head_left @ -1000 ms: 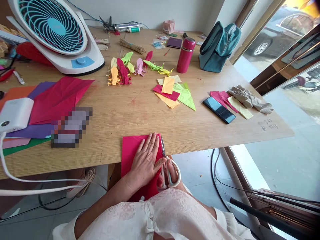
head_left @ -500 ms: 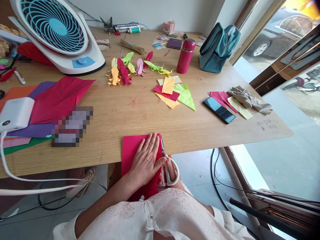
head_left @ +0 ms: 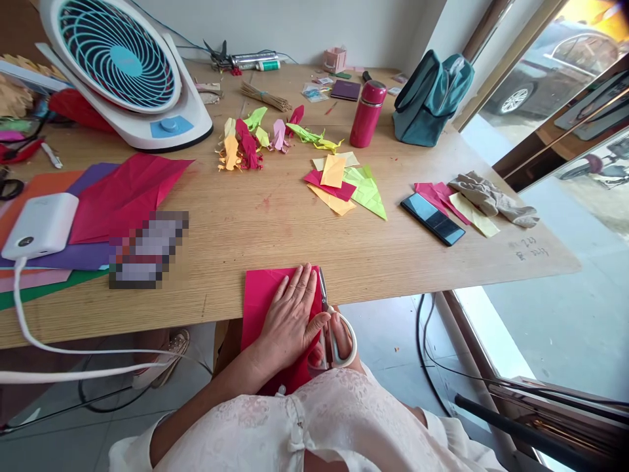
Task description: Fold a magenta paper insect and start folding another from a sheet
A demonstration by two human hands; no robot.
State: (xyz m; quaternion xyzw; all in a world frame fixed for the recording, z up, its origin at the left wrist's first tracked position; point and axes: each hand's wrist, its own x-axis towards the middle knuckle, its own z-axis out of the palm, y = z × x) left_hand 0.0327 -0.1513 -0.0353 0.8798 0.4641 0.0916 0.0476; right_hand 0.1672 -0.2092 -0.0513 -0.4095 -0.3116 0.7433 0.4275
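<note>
A red sheet of paper (head_left: 256, 292) lies over the table's front edge, its lower part hanging towards my lap. My left hand (head_left: 289, 316) rests flat on it, fingers stretched towards the far edge and the thumb out to the right. White-handled scissors (head_left: 352, 351) are in my right hand (head_left: 343, 335), with its fingers through the loops. Their metal blades point away from me along the paper's right edge, close beside my left fingertips. Whether the blades have paper between them I cannot make out.
Behind the paper lie coloured paper scraps (head_left: 334, 172) and several folded paper figures (head_left: 249, 145). A phone (head_left: 432, 218) is at right, near a red bottle (head_left: 368, 115) and teal bag (head_left: 425, 105). At left stand a fan (head_left: 170, 124) and a white power bank (head_left: 42, 223) on coloured sheets.
Everything in view has shifted slightly to the right as my head moved. Both hands, the scissors and the red paper keep nearly the same places relative to each other.
</note>
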